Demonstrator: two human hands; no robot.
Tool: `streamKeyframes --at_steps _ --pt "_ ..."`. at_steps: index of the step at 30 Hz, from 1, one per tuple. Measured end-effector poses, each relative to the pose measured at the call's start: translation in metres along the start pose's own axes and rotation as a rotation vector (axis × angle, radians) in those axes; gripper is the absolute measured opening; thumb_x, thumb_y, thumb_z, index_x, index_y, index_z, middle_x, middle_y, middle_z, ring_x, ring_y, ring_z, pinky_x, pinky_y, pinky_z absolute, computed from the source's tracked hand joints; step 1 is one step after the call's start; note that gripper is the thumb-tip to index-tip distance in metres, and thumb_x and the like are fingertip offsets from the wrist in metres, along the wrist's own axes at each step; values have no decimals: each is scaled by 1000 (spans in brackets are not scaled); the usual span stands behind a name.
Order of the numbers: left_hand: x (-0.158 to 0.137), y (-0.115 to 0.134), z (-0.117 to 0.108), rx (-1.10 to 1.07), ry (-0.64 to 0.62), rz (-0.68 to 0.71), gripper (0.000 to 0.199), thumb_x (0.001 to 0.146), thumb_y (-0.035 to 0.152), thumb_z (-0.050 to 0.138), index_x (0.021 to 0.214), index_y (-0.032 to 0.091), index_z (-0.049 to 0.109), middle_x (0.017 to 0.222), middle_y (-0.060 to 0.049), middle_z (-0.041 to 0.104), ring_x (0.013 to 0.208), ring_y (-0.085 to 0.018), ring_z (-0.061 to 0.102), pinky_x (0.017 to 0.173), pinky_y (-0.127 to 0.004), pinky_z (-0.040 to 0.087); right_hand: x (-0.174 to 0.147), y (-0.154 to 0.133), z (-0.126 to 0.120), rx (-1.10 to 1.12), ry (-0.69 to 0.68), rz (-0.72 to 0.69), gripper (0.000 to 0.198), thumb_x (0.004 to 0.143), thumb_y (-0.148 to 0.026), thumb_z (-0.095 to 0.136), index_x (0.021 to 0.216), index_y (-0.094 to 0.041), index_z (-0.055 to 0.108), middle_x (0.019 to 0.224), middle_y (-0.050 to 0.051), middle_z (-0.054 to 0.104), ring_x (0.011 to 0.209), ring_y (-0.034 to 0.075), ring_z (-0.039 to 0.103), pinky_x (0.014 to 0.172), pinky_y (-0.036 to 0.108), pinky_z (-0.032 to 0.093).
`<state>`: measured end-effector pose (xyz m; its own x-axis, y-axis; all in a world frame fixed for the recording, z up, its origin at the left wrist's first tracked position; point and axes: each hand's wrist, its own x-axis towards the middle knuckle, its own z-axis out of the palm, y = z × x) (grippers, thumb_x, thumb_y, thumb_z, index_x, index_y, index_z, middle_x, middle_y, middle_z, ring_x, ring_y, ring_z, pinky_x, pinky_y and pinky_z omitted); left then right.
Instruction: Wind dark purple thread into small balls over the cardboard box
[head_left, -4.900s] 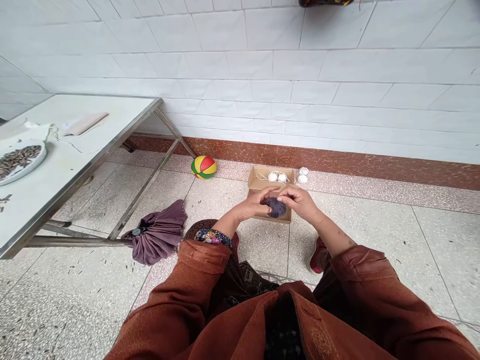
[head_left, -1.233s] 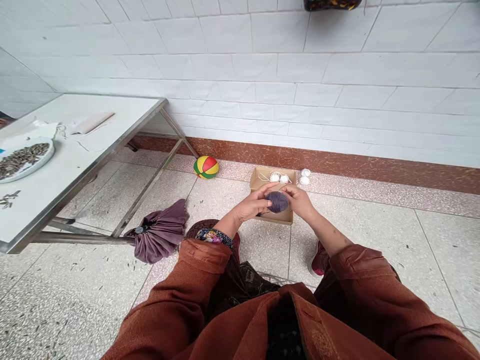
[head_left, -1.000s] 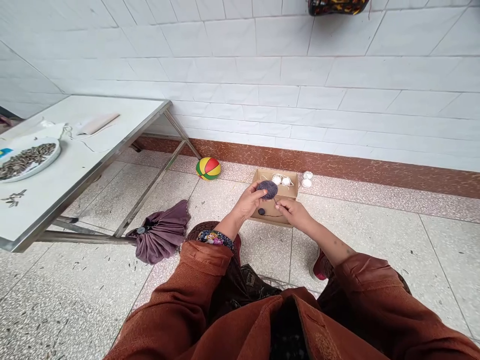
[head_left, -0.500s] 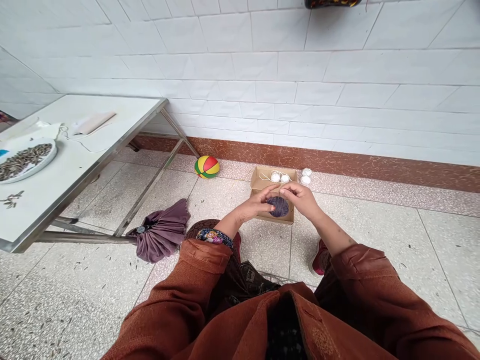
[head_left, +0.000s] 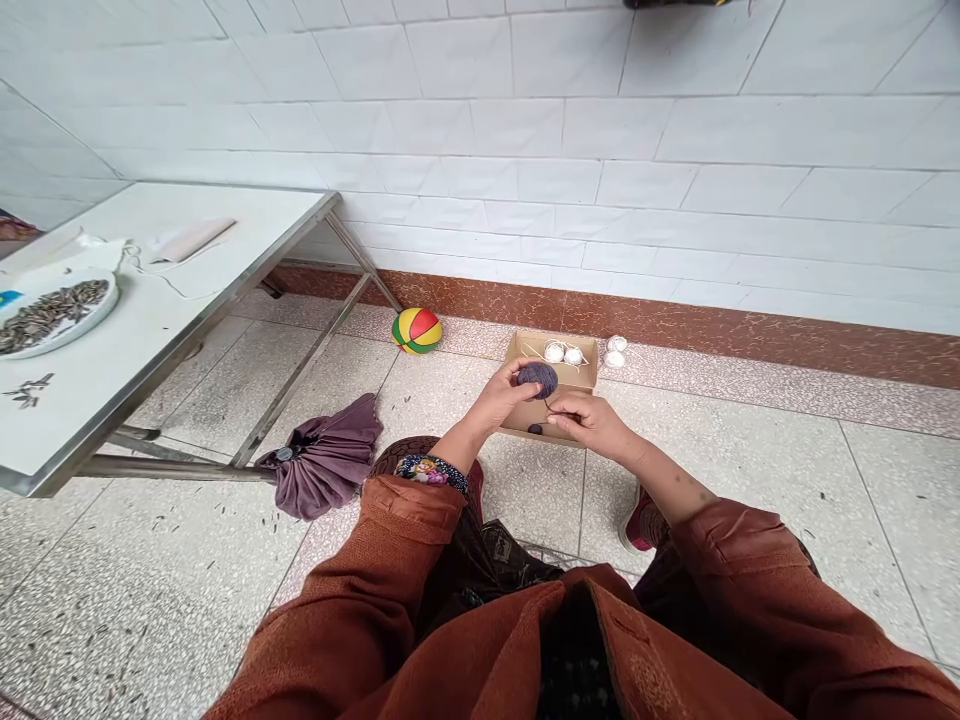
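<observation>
A ball of dark purple yarn (head_left: 537, 378) is gripped in my left hand (head_left: 501, 398), its fingers curled around the near and left sides. Just to the right and a little nearer me, my right hand (head_left: 596, 424) pinches a strand of that yarn, which runs from the ball to the fingertips. Both hands hover over an open cardboard box (head_left: 512, 346). Two small balls of white string (head_left: 563, 353) lie in its far half. In the near half is a small dark purple piece (head_left: 535, 429), too small to name.
Two more white balls (head_left: 615, 351) sit right of the box by the wall. Further left are a striped toy ball (head_left: 417, 331), a purple cloth bag (head_left: 328, 457) on the floor, and a metal-framed table (head_left: 247, 212) bearing a plate (head_left: 105, 305) of sunflower seeds and a folded cloth (head_left: 193, 240).
The yarn ball has shifted up and left, now in my left hand. My right hand has come down toward me, drawing the strand; the small dark piece in the box now shows.
</observation>
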<state>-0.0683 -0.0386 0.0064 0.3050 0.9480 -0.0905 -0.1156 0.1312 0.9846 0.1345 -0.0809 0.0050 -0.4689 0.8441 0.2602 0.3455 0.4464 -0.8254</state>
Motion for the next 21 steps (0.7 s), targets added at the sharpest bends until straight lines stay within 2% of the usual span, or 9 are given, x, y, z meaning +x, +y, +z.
streamKeyframes --at_steps 2,4,8,11,13,15,18,21 --pt "-1 -1 0 101 -32 6 49 69 25 78 117 21 68 116 -7 67 108 -21 59 102 -39 43 2 -4 -8 29 32 -23 19 95 -39 63 90 -24 74 83 3 71 73 17 63 71 31 49" --pt "-2 -2 0 121 -117 -22 57 69 23 79 124 23 66 114 -7 67 105 -21 60 103 -41 42 6 -4 -16 49 115 -24 20 95 -40 64 89 -24 74 83 4 71 75 19 64 74 34 50" --pt "-8 2 4 -13 -370 -61 73 72 25 81 141 29 57 116 -7 68 111 -23 62 103 -42 43 15 9 -21 55 289 56 22 94 -41 64 84 -24 73 82 4 71 80 21 63 79 36 50" --pt "-11 6 6 -179 -462 -77 74 75 28 82 144 31 56 128 -9 65 118 -25 61 102 -40 45 16 26 -12 80 321 186 24 92 -41 62 79 -22 70 77 2 69 74 19 61 73 34 49" --pt "-12 8 6 -268 -448 -106 68 75 29 82 140 30 61 134 -11 63 117 -25 62 99 -38 48 13 35 -2 84 295 257 22 91 -37 60 80 -22 70 76 2 69 72 19 61 70 32 49" --pt "-12 9 6 -321 -394 -120 59 75 30 83 131 26 66 133 -12 63 114 -25 63 94 -37 50 9 39 7 62 246 270 17 90 -33 59 84 -22 71 80 2 72 76 20 63 72 32 50" --pt "-9 8 6 -346 -285 -97 50 73 29 84 120 21 70 129 -12 66 110 -23 64 92 -35 51 4 35 14 -6 190 201 15 90 -29 59 88 -23 72 87 5 74 85 23 66 78 34 51" --pt "-5 7 3 -319 -188 -71 49 72 29 84 118 19 69 125 -12 67 108 -22 64 93 -35 50 1 23 13 -59 121 108 17 94 -30 57 87 -23 71 87 5 72 84 22 66 80 35 50"
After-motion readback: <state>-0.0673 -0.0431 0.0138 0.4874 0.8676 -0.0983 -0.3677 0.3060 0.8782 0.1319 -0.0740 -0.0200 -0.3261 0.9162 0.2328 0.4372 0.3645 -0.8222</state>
